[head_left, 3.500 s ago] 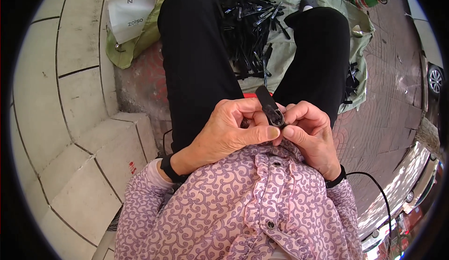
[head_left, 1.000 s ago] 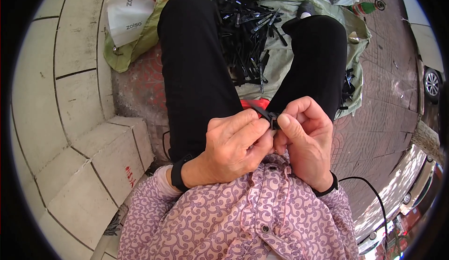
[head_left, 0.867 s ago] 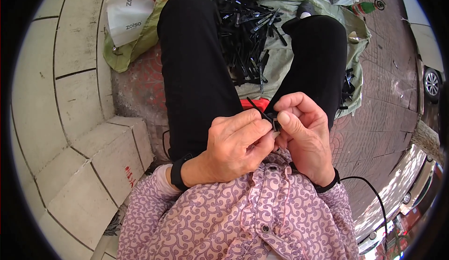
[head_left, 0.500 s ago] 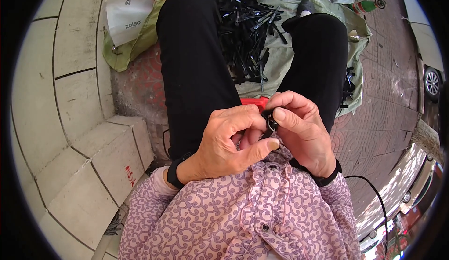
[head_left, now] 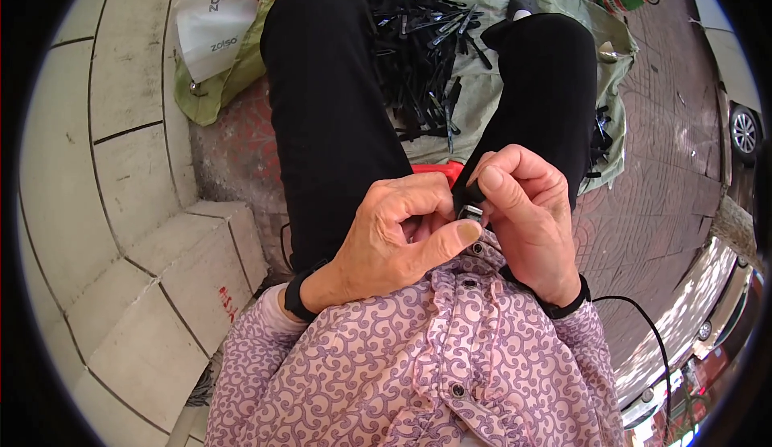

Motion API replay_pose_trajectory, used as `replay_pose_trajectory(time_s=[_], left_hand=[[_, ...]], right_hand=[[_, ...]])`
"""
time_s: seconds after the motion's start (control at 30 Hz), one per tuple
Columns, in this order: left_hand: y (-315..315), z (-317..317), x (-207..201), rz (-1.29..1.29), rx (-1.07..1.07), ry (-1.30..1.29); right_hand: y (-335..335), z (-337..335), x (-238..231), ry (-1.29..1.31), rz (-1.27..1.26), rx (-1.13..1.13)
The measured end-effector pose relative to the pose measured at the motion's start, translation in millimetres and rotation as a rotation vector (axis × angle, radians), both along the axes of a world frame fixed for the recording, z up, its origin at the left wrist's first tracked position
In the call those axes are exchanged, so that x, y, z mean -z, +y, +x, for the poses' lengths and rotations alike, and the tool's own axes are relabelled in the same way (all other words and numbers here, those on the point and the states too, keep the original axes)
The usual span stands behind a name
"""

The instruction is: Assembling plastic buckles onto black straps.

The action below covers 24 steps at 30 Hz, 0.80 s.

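Note:
My left hand (head_left: 402, 234) and my right hand (head_left: 527, 222) are close together above my lap. Between them is a small black strap-like piece with a shiny metal part (head_left: 474, 212); its exact kind cannot be made out. The left fingers are curled around its near side, with the thumb laid along the metal. My right thumb and index finger pinch at its upper end, and part of it is hidden behind the fingers. Just beyond the hands lies a red plastic object (head_left: 441, 171), mostly covered by them.
A heap of narrow black strips (head_left: 418, 53) with shiny bits lies on a green cloth (head_left: 478, 85) between my feet. More strips (head_left: 599, 145) lie right. A white bag (head_left: 213, 32) and a green bottle (head_left: 631, 0) lie farther off. Tiled steps (head_left: 165, 302) rise left.
The small black piece has turned, so its metal part now faces up beside my left thumb. My right thumb and index finger have lifted slightly. The left hand has barely moved.

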State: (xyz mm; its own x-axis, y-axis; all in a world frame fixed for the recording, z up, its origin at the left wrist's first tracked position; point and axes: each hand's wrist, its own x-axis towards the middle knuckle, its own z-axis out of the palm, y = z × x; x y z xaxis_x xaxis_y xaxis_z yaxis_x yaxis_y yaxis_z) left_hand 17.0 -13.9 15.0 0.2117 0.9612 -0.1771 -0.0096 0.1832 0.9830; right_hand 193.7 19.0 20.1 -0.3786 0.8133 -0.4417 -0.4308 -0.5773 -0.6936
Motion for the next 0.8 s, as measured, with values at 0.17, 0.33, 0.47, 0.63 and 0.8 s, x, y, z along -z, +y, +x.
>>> replay_pose_trajectory(time_s=[0.17,0.33,0.47,0.63,0.8], left_hand=[[-0.7,-0.4,3.0,-0.007,0.009,0.015],[2.2,-1.8,-2.3,-0.042,0.021,0.041],[2.3,0.5,-0.1,-0.049,-0.017,0.049],[4.5,1.2,-1.7,-0.136,-0.045,0.023],[6.0,-1.7,1.7,-0.087,-0.013,0.009]], right_hand=[[-0.6,-0.6,-1.8,-0.122,0.078,-0.045],[-0.6,-1.6,-2.1,-0.107,0.025,-0.002],[-1.6,-2.9,0.4,-0.071,0.03,0.024],[0.4,-2.6,-0.6,-0.082,0.078,0.04],[8.6,-1.5,-0.7,-0.003,-0.001,0.063]])
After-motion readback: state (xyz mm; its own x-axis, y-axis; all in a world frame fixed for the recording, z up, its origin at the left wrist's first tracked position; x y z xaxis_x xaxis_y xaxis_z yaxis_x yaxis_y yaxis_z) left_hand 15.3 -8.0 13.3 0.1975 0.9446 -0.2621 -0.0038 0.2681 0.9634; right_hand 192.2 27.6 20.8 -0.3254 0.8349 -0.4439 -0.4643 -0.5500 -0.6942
